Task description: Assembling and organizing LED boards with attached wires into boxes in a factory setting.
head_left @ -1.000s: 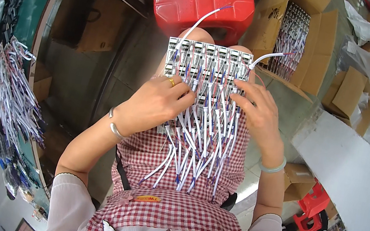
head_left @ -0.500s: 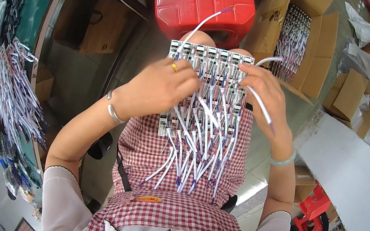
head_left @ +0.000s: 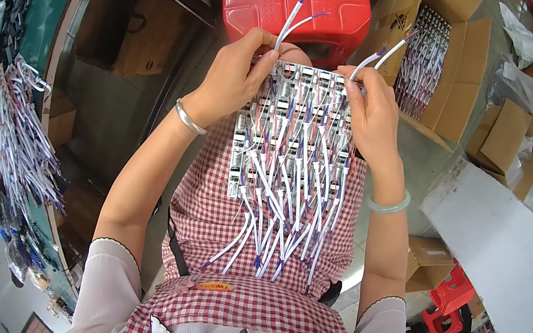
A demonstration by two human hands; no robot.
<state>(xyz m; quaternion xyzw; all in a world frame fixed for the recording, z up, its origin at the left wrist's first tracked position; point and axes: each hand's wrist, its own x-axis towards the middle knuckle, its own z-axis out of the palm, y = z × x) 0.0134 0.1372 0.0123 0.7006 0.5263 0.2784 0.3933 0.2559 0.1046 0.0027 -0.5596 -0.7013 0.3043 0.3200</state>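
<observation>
Fingers (head_left: 264, 60) of both hands on stiff white wires (head_left: 291, 19) atop gridded module panel (head_left: 293, 136).

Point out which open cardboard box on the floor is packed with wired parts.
It is the brown cardboard box just right of the red plastic stool, beyond the right hand. Rows of small wired parts fill it; the other cardboard boxes show none.

Bright, even daylight, strongest at 4 o'clock off the white table (head_left: 512, 257). Soft shadows beneath the bench (head_left: 50, 24) at 10 o'clock. Sharp at centre; heavy fisheye bending, black vignette all round.
</observation>
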